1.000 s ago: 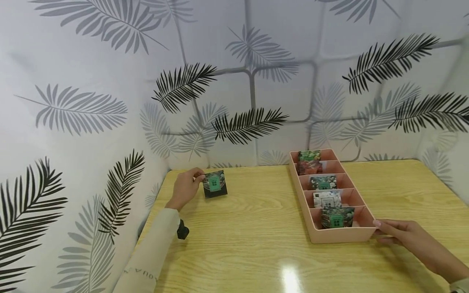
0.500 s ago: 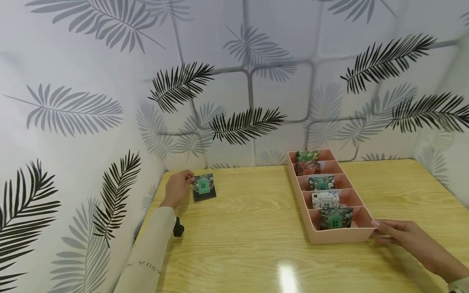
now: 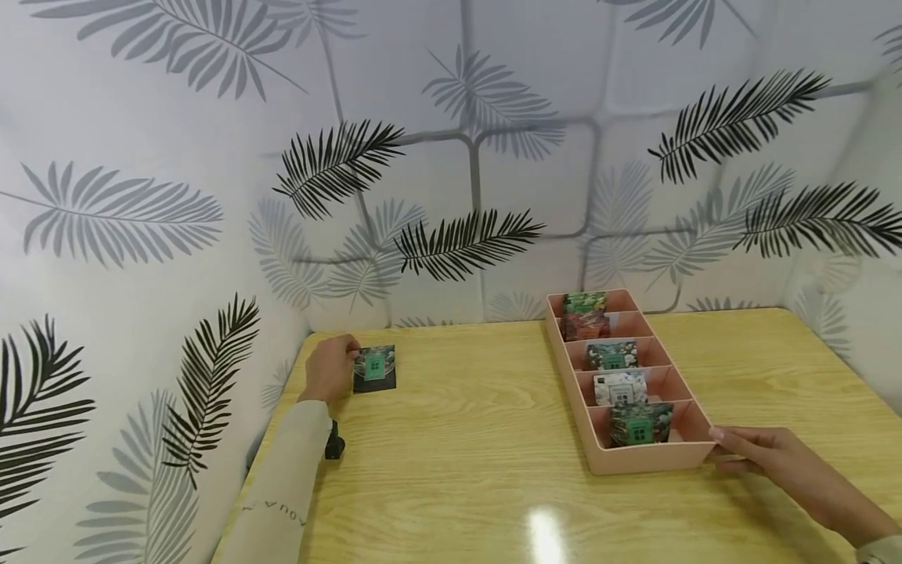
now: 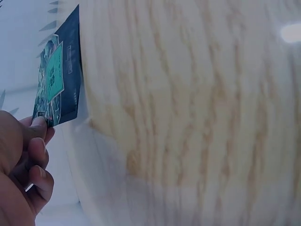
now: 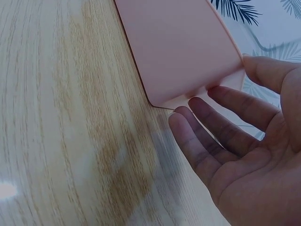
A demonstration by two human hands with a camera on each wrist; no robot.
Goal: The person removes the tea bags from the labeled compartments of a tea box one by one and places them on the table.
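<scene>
- My right hand (image 3: 782,462) touches the near right corner of the pink box (image 3: 648,458), thumb at the rim, fingers (image 5: 225,125) fairly straight and a little spread.
- Patterned sachets (image 3: 640,427) stand in its compartments, white, reddish and green-labelled.
- Across the wood-grained surface (image 3: 465,446), at its far left corner, my left hand (image 3: 328,368) pinches a square sachet (image 3: 375,368): flat, black below, dark foliage print above, green label mid-face.

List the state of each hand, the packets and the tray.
Left hand: pinching the dark packet.
Dark packet: held at one edge, green label showing.
Pink tray: upright, open-topped.
Tray packets: one showing in each compartment.
Right hand: touching the tray's near right corner.
</scene>
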